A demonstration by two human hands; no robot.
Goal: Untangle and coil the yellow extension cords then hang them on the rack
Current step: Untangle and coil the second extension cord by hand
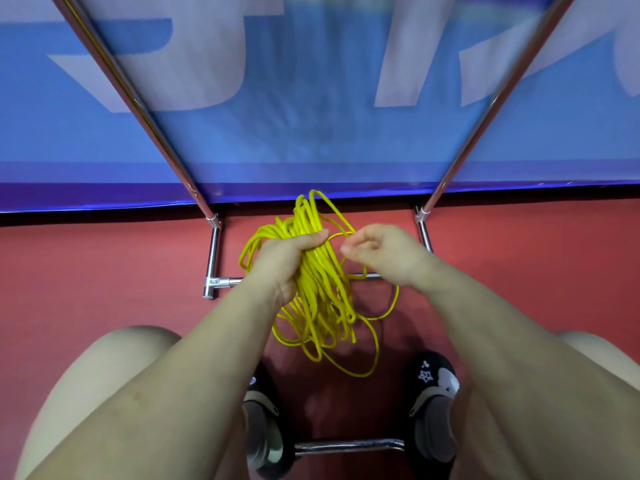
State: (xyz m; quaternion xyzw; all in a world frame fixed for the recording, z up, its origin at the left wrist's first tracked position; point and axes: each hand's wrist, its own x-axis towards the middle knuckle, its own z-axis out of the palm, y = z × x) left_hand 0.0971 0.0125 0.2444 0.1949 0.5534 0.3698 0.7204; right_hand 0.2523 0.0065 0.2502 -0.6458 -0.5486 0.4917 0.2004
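The left hand (291, 261) grips the cord (318, 289) bundle tight in the middle of the view, so the loops stay together and do not fall apart. The right hand (377, 252), at 3 o'clock from the bundle, pinches one loose loop – likely to lay it onto the coil. More loops hang down toward 6 o'clock, above the floor (104, 271). The rack (214, 251) stands past the cord at 12 o'clock – nothing hangs on it yet.

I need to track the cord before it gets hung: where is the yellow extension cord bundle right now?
In the head view, centre frame, the yellow extension cord bundle hangs from the left hand, the right hand pinching one loop, above the red floor.
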